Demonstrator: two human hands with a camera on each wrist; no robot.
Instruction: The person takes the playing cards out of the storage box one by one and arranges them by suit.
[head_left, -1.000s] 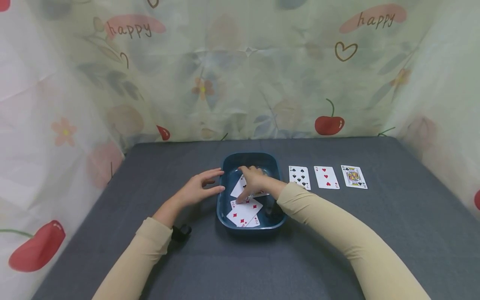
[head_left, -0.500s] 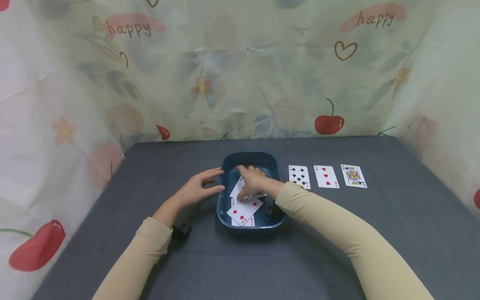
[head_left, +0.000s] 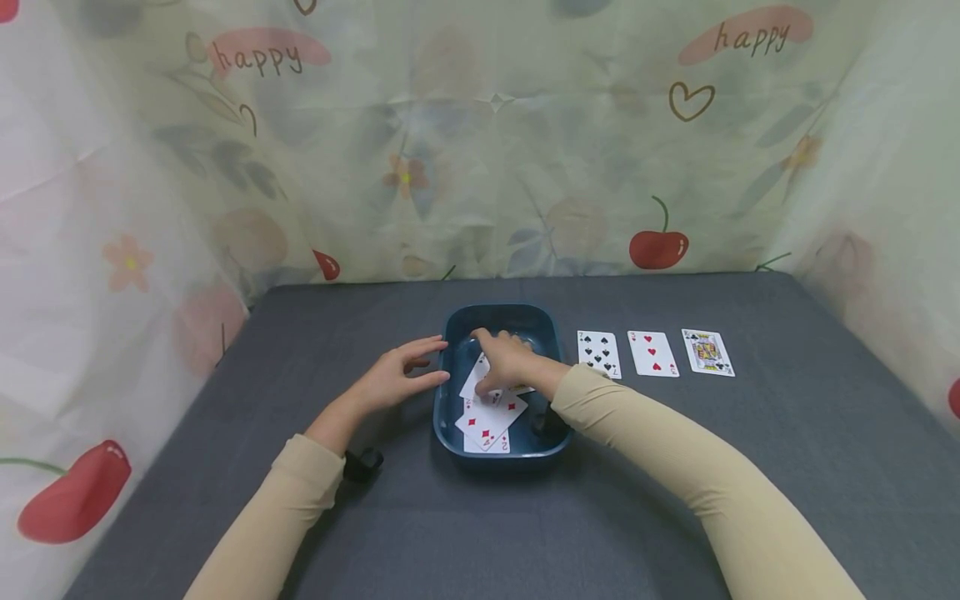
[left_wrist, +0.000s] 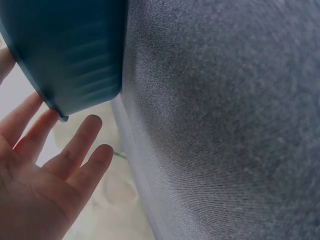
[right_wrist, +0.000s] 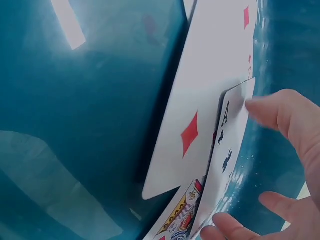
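My right hand reaches into a dark blue tray, over several overlapping playing cards. In the right wrist view, its thumb touches the edge of an ace of clubs, while the other fingers stay spread near the card's far end. Beneath lie a four of diamonds, a two of diamonds and a face card, partly covered. My left hand is at the tray's left side, fingers spread; in the left wrist view, fingertips touch the tray's outer rim.
On the dark grey cloth, right of the tray, three cards lie face up in a row: a seven of spades, a three of hearts and a king of clubs. A patterned curtain hangs behind the table.
The right thumb has moved slightly away from the tray's near end. The two of diamonds has straightened and shifted left under the four. The left hand has stayed in place.
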